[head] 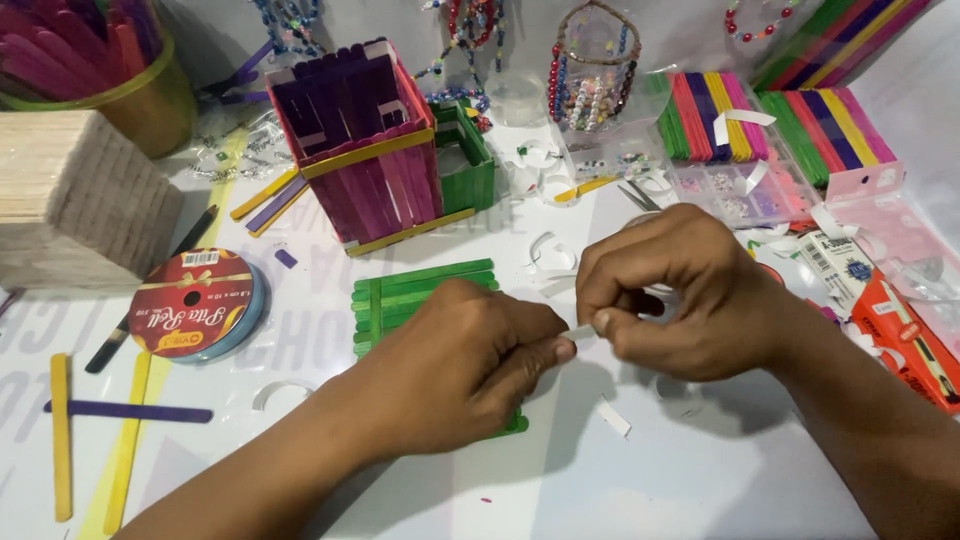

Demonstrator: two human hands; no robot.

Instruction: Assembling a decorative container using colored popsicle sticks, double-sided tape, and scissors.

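A small white tape strip (580,331) is pinched between the left hand (470,365) and right hand (680,295), seemingly being peeled over the green stick panel (400,295).

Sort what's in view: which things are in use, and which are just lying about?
In use:
left hand
right hand
small white strip pinched between them
green stick panel under the left hand

Lying about:
purple stick box
ribbon roll
plain stick stack
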